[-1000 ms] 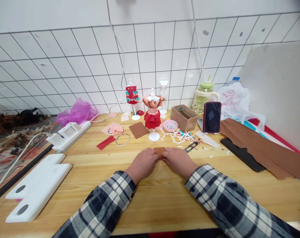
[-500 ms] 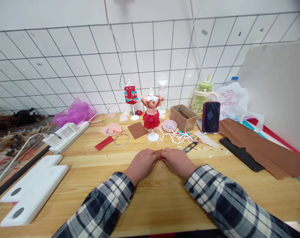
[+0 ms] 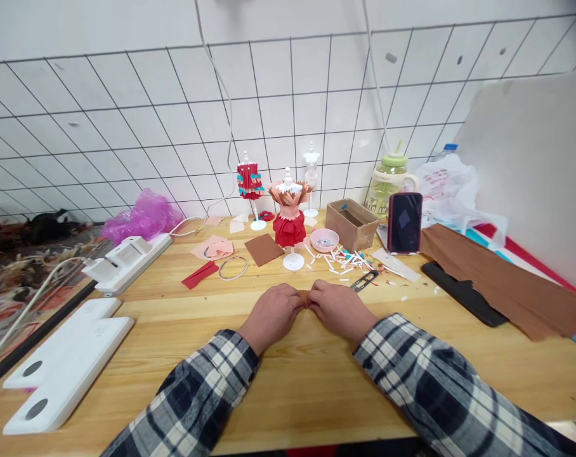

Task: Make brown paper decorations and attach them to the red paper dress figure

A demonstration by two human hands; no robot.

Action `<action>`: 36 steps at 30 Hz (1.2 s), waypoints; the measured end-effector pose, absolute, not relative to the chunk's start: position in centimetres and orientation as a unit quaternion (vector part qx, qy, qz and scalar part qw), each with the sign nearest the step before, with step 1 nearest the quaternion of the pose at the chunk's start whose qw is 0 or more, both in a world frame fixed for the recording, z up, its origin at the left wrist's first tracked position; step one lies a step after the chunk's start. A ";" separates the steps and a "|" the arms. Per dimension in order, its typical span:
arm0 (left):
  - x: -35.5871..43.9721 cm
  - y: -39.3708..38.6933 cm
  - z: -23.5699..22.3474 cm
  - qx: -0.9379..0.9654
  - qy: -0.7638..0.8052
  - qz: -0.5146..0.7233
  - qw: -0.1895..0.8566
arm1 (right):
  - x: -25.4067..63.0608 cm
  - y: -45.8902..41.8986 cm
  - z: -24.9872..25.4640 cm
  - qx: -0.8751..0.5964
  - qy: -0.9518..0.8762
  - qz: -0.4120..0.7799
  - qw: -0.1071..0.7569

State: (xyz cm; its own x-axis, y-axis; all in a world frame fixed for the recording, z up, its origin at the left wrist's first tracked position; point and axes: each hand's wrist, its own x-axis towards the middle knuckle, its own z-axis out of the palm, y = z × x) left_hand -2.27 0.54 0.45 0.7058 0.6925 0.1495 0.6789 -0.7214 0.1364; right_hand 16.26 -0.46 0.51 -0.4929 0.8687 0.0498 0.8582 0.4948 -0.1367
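My left hand (image 3: pixel 273 314) and my right hand (image 3: pixel 339 309) rest knuckles-up on the wooden table (image 3: pixel 288 381), fingertips meeting. Both pinch a small brown paper piece (image 3: pixel 305 295), of which only a sliver shows between them. Just beyond stands a small mannequin in a red and pink paper dress (image 3: pixel 288 219). Small black snips (image 3: pixel 364 280) lie right of my right hand.
Behind are two more small mannequins (image 3: pixel 250 187), a pink dish (image 3: pixel 325 240), a cardboard box (image 3: pixel 352 224), paper scraps, a propped phone (image 3: pixel 404 222), a green-lidded bottle (image 3: pixel 387 178), and a wire ring (image 3: pixel 233 267). Brown paper sheets (image 3: pixel 502 282) lie right; white devices (image 3: pixel 64 365) and a pink bag (image 3: pixel 143 217) left.
My hands have closed further over the brown paper, so less of it shows. The view has shifted slightly; nothing else moved.
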 end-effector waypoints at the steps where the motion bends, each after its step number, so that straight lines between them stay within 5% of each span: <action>1: -2.3 0.6 0.4 0.922 0.373 0.094 0.037 | 16.3 -0.5 0.5 -0.500 -0.863 0.048 0.057; 36: -2.1 0.6 0.5 0.919 0.385 0.082 0.031 | 16.5 -0.2 0.3 -0.487 -0.868 0.052 0.087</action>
State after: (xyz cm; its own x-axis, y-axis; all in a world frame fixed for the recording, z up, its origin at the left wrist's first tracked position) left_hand -2.07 0.58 0.52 0.6900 0.7124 0.1280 0.7023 -0.7018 0.1195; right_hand 16.52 -0.15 0.35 -0.5107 0.8538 0.1007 0.8357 0.5205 -0.1752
